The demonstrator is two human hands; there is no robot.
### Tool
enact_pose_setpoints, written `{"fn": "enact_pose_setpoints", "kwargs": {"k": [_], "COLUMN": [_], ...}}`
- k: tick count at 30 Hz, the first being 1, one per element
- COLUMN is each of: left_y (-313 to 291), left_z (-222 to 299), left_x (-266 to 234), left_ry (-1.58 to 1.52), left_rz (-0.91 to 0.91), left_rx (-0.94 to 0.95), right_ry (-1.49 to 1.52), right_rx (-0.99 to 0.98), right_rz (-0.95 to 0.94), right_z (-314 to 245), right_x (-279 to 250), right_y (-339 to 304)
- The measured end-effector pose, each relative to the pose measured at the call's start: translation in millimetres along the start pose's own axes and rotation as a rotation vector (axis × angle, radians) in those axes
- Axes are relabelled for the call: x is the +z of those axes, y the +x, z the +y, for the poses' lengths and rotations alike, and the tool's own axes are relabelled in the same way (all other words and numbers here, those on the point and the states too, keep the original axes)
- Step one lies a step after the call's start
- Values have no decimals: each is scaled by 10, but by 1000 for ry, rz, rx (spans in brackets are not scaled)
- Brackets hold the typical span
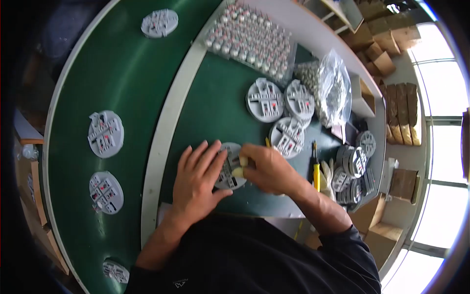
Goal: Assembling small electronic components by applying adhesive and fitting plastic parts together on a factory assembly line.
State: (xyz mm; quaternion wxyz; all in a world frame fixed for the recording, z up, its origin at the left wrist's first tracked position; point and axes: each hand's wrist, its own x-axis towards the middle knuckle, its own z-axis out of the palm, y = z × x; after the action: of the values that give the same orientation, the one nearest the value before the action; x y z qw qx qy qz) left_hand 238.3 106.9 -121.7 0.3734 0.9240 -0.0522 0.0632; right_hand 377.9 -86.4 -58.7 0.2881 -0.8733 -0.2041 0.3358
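A round grey plastic base [227, 182] with slots and small fittings lies on the green bench in front of me, partly covered by both hands. My left hand [198, 179] rests flat against its left side, fingers stretched out. Over its right side my right hand [268, 169] is closed in a pinch, with pale finger cots on thumb and forefinger. What the pinch holds is hidden. A small yellow piece [268, 142] shows just beyond its knuckles; I cannot tell whether it is held. Beyond that hand sit similar bases [287, 138], grouped close together.
Left of a pale divider [164, 122], several bases [105, 134] lie on a curved green belt [132, 88]. A tray of small parts [249, 39] and a clear bag [335, 90] stand at the back. Rightward are a yellow-handled screwdriver [316, 176] and stacked discs [352, 161].
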Motion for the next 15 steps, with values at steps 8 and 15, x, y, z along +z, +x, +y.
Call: {"fn": "enact_pose_setpoints", "kwargs": {"k": [8,15], "left_y": [46,22], "left_z": [-44,-72], "left_x": [-34,-64], "left_ry": [-13,-37], "left_rz": [-100,-151], "left_rx": [27,12], "right_ry": [-265,-345], "right_rx": [-212,-140], "right_rz": [627,833], "right_z": [245,415], "right_x": [-1858,-1913], "right_y": [2076,3228]}}
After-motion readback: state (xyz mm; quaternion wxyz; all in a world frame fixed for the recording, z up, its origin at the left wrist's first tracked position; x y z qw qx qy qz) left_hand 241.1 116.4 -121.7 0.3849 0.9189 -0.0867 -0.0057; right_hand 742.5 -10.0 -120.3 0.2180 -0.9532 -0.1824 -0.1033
